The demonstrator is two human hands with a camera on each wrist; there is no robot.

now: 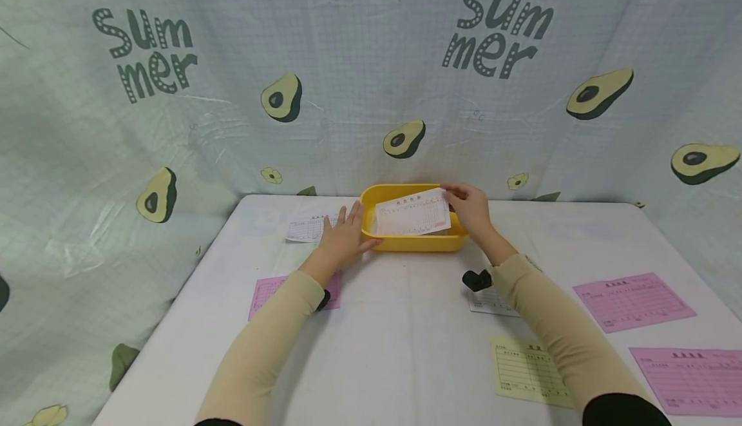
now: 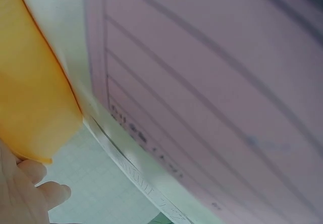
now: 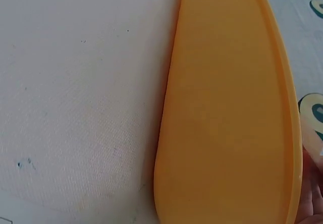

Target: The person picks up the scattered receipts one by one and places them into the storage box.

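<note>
A yellow plastic tub [image 1: 417, 244] stands at the back middle of the table. My right hand [image 1: 472, 210] pinches the right edge of a white slip with red print [image 1: 413, 213], which lies tilted inside the tub. My left hand [image 1: 343, 239] is at the tub's left end with fingers spread, touching its rim. In the left wrist view some fingers of the left hand [image 2: 35, 183] show beside the yellow wall. The right wrist view shows the tub's side [image 3: 227, 103], with only part of the right hand [image 3: 310, 193] visible beyond the rim.
Left of the tub lies a white form [image 1: 305, 229], and nearer, a pink form [image 1: 266, 294] partly under the left forearm. On the right are a white form [image 1: 491, 302], a yellow form [image 1: 527, 371] and two pink forms [image 1: 634, 302]. A printed curtain [image 1: 348, 46] hangs behind.
</note>
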